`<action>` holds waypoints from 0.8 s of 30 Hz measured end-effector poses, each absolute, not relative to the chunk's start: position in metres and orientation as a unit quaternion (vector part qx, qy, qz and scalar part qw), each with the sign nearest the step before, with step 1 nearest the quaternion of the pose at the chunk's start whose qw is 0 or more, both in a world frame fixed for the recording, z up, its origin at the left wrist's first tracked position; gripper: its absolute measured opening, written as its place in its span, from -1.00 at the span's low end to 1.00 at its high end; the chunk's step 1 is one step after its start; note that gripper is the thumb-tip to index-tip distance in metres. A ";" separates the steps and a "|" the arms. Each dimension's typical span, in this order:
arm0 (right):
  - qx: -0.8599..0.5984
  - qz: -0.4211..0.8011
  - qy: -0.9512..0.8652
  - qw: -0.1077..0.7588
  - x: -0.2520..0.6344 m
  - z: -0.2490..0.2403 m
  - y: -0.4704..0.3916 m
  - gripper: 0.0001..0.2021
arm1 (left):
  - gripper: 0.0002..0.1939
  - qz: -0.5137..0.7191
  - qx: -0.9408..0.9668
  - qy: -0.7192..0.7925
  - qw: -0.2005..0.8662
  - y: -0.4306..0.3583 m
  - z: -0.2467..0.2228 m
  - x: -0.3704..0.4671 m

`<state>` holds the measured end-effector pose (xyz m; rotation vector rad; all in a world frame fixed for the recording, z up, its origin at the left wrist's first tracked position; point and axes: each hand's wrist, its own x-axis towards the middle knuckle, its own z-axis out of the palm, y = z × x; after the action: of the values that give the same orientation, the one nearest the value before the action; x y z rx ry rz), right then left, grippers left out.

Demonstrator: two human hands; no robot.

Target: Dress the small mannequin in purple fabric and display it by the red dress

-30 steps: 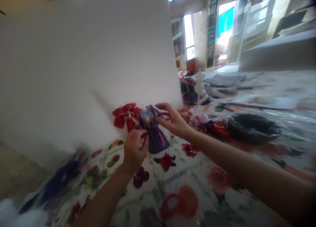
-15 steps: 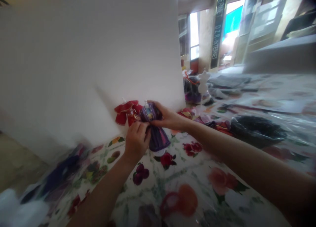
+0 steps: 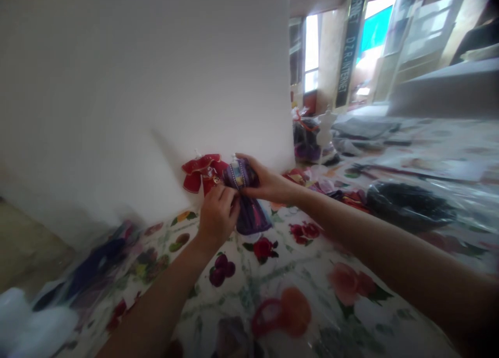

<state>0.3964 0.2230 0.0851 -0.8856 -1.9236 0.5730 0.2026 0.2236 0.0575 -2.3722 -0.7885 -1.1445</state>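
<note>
A small purple dress (image 3: 254,215) on a little white stand is held upright over the fruit-patterned cloth. My right hand (image 3: 265,180) wraps round its upper part from the right. My left hand (image 3: 219,210) is closed at the dress's waist, fingers pinched on its fabric. Just behind my left hand, a small red dress (image 3: 201,166) with gold trim stands against the white wall (image 3: 148,77). The lower part of the red dress is hidden by my left hand.
On the right are a bare white mini mannequin (image 3: 324,134), a black plastic bundle (image 3: 411,202) and red fabric pieces (image 3: 353,199). Dark blue fabric (image 3: 97,264) and white plastic (image 3: 42,324) lie at the left edge of the patterned tablecloth (image 3: 241,275).
The view has shifted slightly. Both hands keep their hold on the purple dress, with only small finger movement at its waist.
</note>
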 end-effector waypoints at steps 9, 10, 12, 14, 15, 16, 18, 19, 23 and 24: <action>-0.383 0.192 -0.778 0.459 0.395 0.082 0.224 -0.09 | -0.96 -0.415 -0.856 -0.264 0.161 0.225 0.057 0.201; -0.389 0.190 -0.777 0.457 0.394 0.083 0.223 -0.08 | -0.96 -0.415 -0.856 -0.261 0.163 0.226 0.057 0.201; -0.399 0.194 -0.774 0.451 0.394 0.085 0.222 -0.06 | -0.95 -0.410 -0.860 -0.255 0.167 0.226 0.057 0.199; -0.402 0.197 -0.771 0.452 0.394 0.085 0.221 -0.05 | -0.95 -0.405 -0.863 -0.251 0.167 0.226 0.058 0.198; -0.403 0.195 -0.770 0.454 0.394 0.085 0.221 -0.04 | -0.95 -0.406 -0.863 -0.254 0.163 0.225 0.058 0.198; -0.405 0.190 -0.769 0.456 0.394 0.085 0.221 -0.04 | -0.96 -0.408 -0.862 -0.259 0.154 0.225 0.059 0.198; -0.409 0.178 -0.770 0.456 0.394 0.084 0.222 -0.04 | -0.95 -0.418 -0.857 -0.275 0.128 0.225 0.060 0.199; -0.411 0.173 -0.770 0.457 0.394 0.084 0.222 -0.04 | -0.95 -0.423 -0.853 -0.283 0.114 0.225 0.060 0.199; -0.408 0.188 -0.767 0.459 0.396 0.085 0.220 -0.04 | -0.96 -0.440 -0.839 -0.305 0.093 0.225 0.060 0.202; -0.403 0.203 -0.765 0.460 0.398 0.086 0.219 -0.06 | -0.96 -0.443 -0.837 -0.306 0.094 0.225 0.059 0.202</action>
<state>0.3978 0.2187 0.0860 -0.9925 -1.8830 0.4998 0.2025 0.2255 0.0591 -2.4840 -0.9080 -1.3135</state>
